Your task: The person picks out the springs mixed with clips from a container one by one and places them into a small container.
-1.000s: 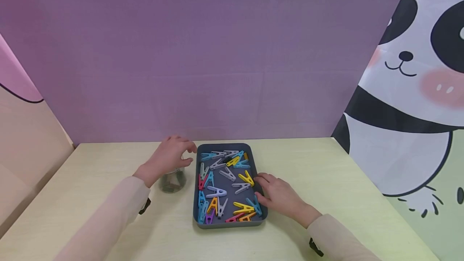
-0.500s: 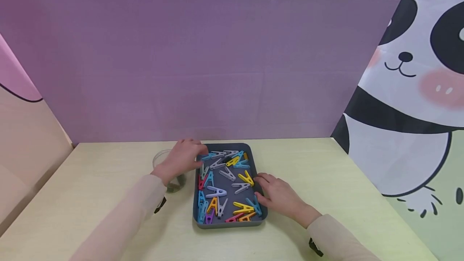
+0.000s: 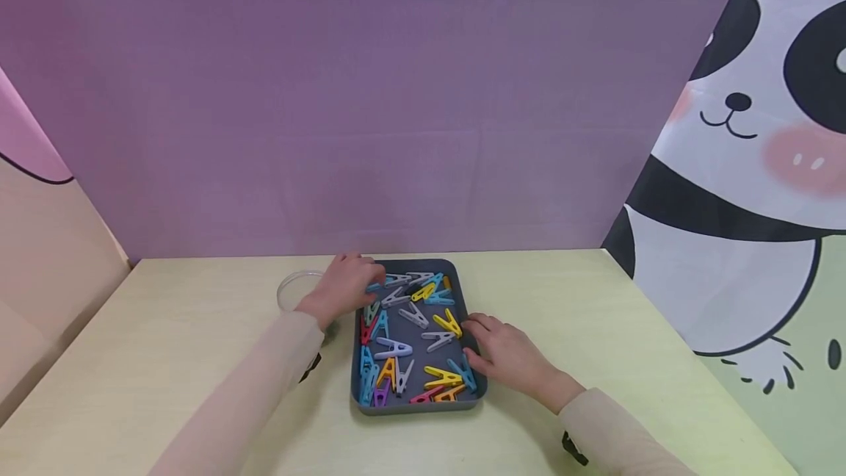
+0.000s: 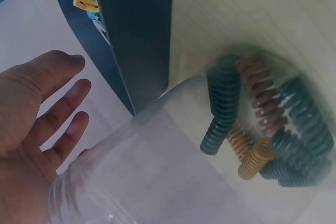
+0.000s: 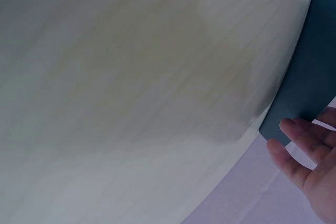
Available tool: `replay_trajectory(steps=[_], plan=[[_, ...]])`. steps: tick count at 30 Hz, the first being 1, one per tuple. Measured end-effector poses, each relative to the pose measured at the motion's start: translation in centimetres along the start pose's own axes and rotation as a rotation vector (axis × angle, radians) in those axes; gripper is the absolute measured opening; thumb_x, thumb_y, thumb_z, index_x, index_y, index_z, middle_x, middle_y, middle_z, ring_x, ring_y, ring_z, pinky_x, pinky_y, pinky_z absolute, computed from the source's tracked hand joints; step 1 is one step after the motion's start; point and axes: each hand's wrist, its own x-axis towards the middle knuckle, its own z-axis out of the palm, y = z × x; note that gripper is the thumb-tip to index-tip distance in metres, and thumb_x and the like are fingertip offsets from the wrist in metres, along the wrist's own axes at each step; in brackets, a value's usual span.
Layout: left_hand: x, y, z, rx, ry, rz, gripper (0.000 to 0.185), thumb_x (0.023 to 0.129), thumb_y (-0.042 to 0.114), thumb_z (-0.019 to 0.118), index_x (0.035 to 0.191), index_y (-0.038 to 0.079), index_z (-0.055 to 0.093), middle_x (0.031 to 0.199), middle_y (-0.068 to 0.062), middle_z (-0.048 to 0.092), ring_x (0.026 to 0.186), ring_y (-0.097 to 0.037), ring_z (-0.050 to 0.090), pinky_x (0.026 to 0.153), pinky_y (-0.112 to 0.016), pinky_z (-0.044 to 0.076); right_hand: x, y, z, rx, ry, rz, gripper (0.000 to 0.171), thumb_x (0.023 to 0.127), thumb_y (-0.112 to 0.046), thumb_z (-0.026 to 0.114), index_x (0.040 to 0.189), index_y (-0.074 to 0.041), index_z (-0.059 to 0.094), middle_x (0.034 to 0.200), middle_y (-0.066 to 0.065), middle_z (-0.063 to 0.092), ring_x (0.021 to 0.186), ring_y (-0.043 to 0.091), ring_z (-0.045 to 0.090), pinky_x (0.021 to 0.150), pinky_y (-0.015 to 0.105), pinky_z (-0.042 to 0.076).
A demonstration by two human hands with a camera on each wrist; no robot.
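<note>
Left hand (image 3: 344,286) reaches into the tray of clothes pegs; right hand (image 3: 505,355) steadies its side.

Head view: left fingers hang loosely curled at the upper left corner of the tray (image 3: 469,292), over a blue peg (image 3: 380,286); whether they touch it I cannot tell. The right lies flat against the rim. Best to pinch one peg cleanly. Left wrist view: fingers (image 4: 58,129) spread, holding nothing, a clear jar (image 4: 220,145) of coiled springs (image 4: 262,124) close by on the counter (image 4: 236,14). Right wrist view: straight fingertips (image 5: 294,140) touch the tray wall.
</note>
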Motion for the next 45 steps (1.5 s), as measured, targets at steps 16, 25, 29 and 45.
replay_trajectory(steps=[16,25,29,45], plan=[[1.6,-0.2,1.3,0.087,-0.032,-0.072,0.027,0.074,0.024,0.075,0.101,0.019,0.069,0.101,0.000,0.066,0.093,-0.022,0.049,0.089,-0.039,0.037,0.0,0.0,0.1,-0.004,0.018,-0.005,0.041,0.082,-0.031,0.062,0.113,-0.004,0.058,0.115,0.011,0.059,0.095,0.023,0.061,0.080,0.036,0.051],[2.4,-0.1,0.6,0.205,-0.063,-0.030,0.025,0.073,0.023,0.076,0.097,0.021,0.070,0.099,0.001,0.068,0.091,-0.021,0.053,0.088,-0.037,0.040,0.0,0.1,0.2,-0.011,0.022,-0.017,0.041,0.083,-0.031,0.061,0.114,-0.004,0.058,0.115,0.011,0.059,0.095,0.022,0.062,0.080,0.036,0.052],[2.8,-0.4,0.5,0.197,-0.095,-0.016,0.024,0.074,0.021,0.075,0.097,0.020,0.070,0.098,0.002,0.068,0.092,-0.021,0.054,0.090,-0.038,0.040,0.0,0.1,0.2,-0.012,0.021,-0.015,0.041,0.083,-0.032,0.061,0.114,-0.004,0.058,0.115,0.011,0.059,0.095,0.023,0.062,0.079,0.036,0.052],[3.7,-0.8,0.7,0.214,-0.149,0.062,0.017,0.077,0.014,0.071,0.093,0.021,0.070,0.095,0.003,0.068,0.095,-0.021,0.051,0.095,-0.041,0.036,-0.2,0.0,0.2,-0.004,0.024,0.002,0.041,0.083,-0.030,0.062,0.114,-0.004,0.059,0.115,0.011,0.059,0.094,0.023,0.062,0.080,0.036,0.051]])
